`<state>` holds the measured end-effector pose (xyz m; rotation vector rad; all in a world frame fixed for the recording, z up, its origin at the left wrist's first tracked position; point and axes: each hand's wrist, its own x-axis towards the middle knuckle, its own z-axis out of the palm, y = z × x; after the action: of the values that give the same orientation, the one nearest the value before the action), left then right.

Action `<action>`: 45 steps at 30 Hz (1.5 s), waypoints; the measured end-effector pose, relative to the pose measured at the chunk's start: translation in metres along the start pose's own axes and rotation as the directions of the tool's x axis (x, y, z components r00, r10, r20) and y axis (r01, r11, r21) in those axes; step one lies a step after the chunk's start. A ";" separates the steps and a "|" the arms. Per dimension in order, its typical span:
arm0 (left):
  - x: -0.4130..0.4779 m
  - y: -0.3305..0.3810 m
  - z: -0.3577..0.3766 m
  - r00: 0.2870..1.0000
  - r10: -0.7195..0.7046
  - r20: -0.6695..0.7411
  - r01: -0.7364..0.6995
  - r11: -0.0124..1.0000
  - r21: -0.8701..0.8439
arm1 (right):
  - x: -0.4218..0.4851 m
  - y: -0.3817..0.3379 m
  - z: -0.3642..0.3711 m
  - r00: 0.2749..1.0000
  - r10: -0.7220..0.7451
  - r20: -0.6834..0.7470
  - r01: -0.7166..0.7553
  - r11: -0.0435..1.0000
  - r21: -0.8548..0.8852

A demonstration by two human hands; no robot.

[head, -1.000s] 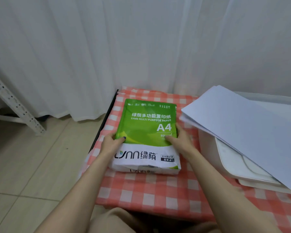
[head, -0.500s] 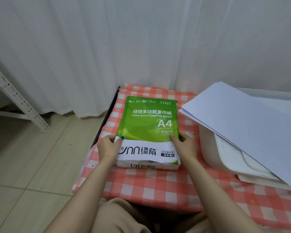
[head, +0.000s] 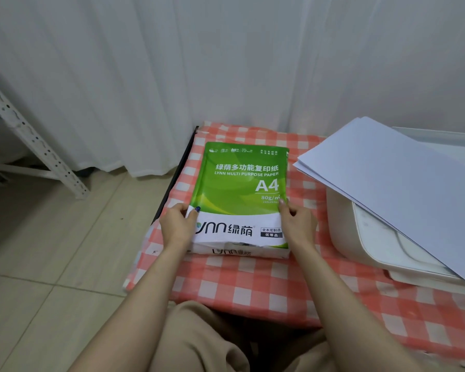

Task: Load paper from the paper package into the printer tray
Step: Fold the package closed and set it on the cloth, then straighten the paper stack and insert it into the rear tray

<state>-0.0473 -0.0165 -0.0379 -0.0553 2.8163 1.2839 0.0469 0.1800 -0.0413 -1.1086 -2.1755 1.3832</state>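
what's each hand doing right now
Left hand: grips the left edge of the green and white A4 paper package, thumb on top.
Right hand: grips the package's right edge, thumb on top.

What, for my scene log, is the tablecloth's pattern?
The tablecloth is a coral-red and white check, clearest in the head view.
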 end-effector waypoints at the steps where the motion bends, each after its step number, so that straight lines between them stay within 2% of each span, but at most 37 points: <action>1: -0.001 0.000 0.000 1.000 0.017 0.021 -0.018 0.999 0.032 | 0.000 0.000 -0.001 1.000 -0.012 0.002 0.012 1.000 -0.013; 6: -0.015 0.014 -0.004 0.997 0.056 0.062 -0.068 0.977 0.201 | -0.007 -0.003 -0.004 0.995 -0.043 0.086 0.048 0.998 -0.050; 10: -0.034 0.033 -0.006 0.983 0.153 0.100 -0.171 0.965 0.199 | -0.019 -0.017 -0.020 0.989 -0.075 0.126 0.081 0.996 -0.042; 12: -0.048 0.043 -0.003 0.969 0.201 0.143 -0.225 0.958 0.177 | -0.022 -0.031 -0.037 0.975 -0.088 0.203 0.100 0.994 -0.053; 15: -0.076 0.064 0.005 0.952 0.244 0.184 -0.269 0.955 0.124 | -0.029 -0.051 -0.062 0.905 -0.128 0.407 0.159 0.986 -0.044; 16: -0.086 0.071 0.008 0.945 0.258 0.203 -0.283 0.954 0.103 | -0.032 -0.056 -0.069 0.894 -0.153 0.422 0.181 0.983 -0.028; 19: -0.109 0.092 0.015 0.918 0.314 0.241 -0.334 0.941 0.046 | -0.040 -0.065 -0.095 0.928 -0.196 0.318 0.182 0.981 0.073; 24: -0.135 0.126 0.020 0.897 0.328 0.296 -0.332 0.942 -0.039 | -0.056 -0.062 -0.166 0.960 -0.114 0.256 0.046 0.966 0.255; 31: -0.176 0.158 0.035 0.876 0.350 0.333 -0.346 0.935 -0.072 | -0.071 -0.023 -0.248 1.000 0.019 0.001 -0.019 0.955 0.297; 34: -0.193 0.163 0.042 0.866 0.353 0.354 -0.349 0.934 -0.079 | -0.079 -0.006 -0.270 0.987 0.087 -0.133 -0.051 0.966 0.253; 38: -0.209 0.162 0.049 0.859 0.358 0.367 -0.347 0.933 -0.097 | -0.088 0.015 -0.285 0.962 0.137 -0.235 -0.083 0.971 0.226; 41: -0.217 0.161 0.048 0.860 0.356 0.364 -0.340 0.934 -0.110 | -0.095 0.025 -0.288 0.948 0.228 -0.220 -0.170 0.952 0.253; 45: -0.226 0.161 0.035 0.858 0.370 0.355 -0.364 0.927 -0.088 | -0.103 0.032 -0.283 0.937 0.347 0.023 -0.343 0.909 0.237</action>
<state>0.1709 0.1187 0.0737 0.6836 2.5601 1.2188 0.3062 0.2828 0.0772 -1.4527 -1.7950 1.7184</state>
